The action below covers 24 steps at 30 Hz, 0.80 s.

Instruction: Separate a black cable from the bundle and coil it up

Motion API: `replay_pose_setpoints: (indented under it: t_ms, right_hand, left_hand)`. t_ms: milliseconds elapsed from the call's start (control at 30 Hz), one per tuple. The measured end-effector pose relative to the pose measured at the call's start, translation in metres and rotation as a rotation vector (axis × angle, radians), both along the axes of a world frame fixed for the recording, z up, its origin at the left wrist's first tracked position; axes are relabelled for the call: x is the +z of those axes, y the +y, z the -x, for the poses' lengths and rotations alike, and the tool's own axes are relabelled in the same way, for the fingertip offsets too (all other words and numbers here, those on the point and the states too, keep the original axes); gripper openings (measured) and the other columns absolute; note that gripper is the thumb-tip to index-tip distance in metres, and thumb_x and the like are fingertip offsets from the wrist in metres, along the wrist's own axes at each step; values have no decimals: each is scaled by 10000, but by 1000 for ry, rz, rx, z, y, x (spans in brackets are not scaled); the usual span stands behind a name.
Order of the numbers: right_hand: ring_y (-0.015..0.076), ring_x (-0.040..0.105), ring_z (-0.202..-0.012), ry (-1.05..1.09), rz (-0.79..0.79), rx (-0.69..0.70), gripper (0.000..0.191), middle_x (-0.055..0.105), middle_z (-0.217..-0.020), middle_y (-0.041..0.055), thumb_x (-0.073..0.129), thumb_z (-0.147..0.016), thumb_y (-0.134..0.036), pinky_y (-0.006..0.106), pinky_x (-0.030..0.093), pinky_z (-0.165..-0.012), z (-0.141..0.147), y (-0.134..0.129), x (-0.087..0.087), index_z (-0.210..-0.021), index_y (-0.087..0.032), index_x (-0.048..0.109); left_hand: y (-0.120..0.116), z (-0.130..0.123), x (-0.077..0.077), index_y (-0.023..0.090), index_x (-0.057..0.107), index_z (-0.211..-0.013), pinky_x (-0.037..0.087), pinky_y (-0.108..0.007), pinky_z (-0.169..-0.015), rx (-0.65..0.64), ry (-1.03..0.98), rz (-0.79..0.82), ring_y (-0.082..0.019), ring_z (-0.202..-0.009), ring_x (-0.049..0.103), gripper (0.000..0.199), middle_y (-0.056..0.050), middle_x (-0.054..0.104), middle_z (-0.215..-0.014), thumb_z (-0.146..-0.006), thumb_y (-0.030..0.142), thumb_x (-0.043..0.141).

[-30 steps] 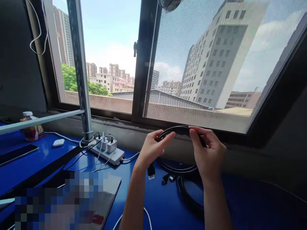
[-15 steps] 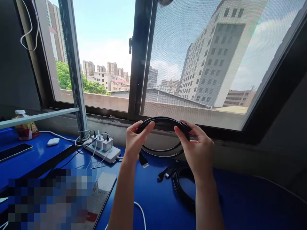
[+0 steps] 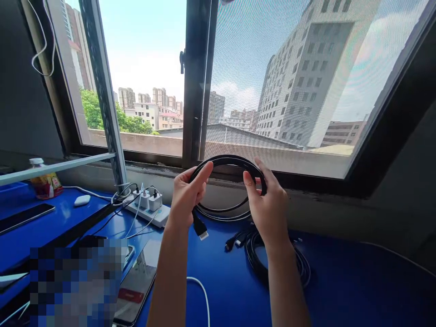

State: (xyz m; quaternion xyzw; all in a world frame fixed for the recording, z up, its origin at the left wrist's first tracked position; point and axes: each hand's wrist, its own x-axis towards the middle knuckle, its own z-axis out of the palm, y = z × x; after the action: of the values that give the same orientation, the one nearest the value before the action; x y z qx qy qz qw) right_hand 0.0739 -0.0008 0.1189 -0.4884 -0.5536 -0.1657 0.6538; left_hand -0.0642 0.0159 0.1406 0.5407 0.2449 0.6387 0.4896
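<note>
Both hands hold up a black HDMI cable (image 3: pixel 227 159), wound into a loose loop, above the blue table. My left hand (image 3: pixel 185 195) is closed round the left side of the loop, its thumb lying along the strands. Below that hand hangs a cable end with a silver-tipped plug (image 3: pixel 200 228). My right hand (image 3: pixel 270 206) curls round the loop's right side, with thumb and index finger raised and part of the grip hidden. Under the right forearm lies a second black coiled cable (image 3: pixel 251 259) on the table, its plugs (image 3: pixel 230 246) pointing left.
A white power strip (image 3: pixel 160 218) with several chargers stands left of my hands. Phones (image 3: pixel 30 215), a white earbud case (image 3: pixel 82 200) and a drink bottle (image 3: pixel 44 184) are further left. A metal shelf post (image 3: pixel 111 104) rises before the window. A white cable (image 3: pixel 204 290) crosses the near table.
My hands and the looped cable have shifted slightly left and up in view. The right thumb and index finger have lifted from their pinch. The coil on the table shows more fully.
</note>
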Motion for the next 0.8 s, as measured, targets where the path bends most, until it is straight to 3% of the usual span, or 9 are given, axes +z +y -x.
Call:
replay_pose_setpoints:
  t_ms: [133, 200, 300, 400, 567, 800]
  right_hand:
    - [137, 638, -561, 109, -61, 48, 416, 677, -846, 44, 505, -845, -546, 256, 530, -553, 2, -1, 0, -1002, -171, 591]
    - [143, 633, -555, 108, -66, 25, 412, 651, -731, 20, 529, -826, -558, 257, 529, -551, 1, -3, 1, -943, -172, 611]
    - [158, 638, -632, 90, -75, -7, 472, 645, -862, 65, 535, -794, -608, 287, 542, -574, 1, -5, 3, -936, -172, 650]
    - [144, 613, -583, 84, 2, 19, 515, 617, -951, 96, 520, -771, -653, 282, 518, -486, 0, -4, 3, -895, -176, 668]
    - [134, 521, -378, 59, 249, 120, 494, 582, -546, 29, 443, -811, -618, 282, 440, -429, 3, 0, 1, -702, -165, 604]
    - [146, 521, -395, 135, 281, 122, 433, 525, -440, -1, 573, -737, -607, 305, 427, -455, 2, -17, 9, -568, -210, 605]
  left_hand:
    - [-5, -3, 3, 189, 350, -480, 95, -236, -351, -18, 0, 19, -22, -356, 147, 468, 74, 211, -415, -684, 453, 677]
    - [-6, -3, 3, 188, 364, -480, 103, -237, -352, -20, 1, 39, -25, -353, 152, 449, 73, 208, -409, -713, 435, 658]
    - [-6, -1, 3, 186, 379, -479, 102, -233, -353, -6, -8, 78, -25, -352, 159, 438, 70, 224, -402, -725, 426, 650]
    - [-5, 1, 3, 183, 363, -477, 105, -229, -353, 17, -6, 105, -26, -353, 171, 454, 69, 226, -400, -723, 422, 660]
    - [-10, 2, 4, 171, 335, -473, 138, -216, -359, 59, 13, 68, -15, -377, 188, 468, 66, 243, -417, -730, 360, 678]
    - [-3, 10, -2, 165, 356, -507, 129, -188, -349, 19, -24, 43, -2, -369, 200, 441, 79, 241, -420, -746, 386, 654]
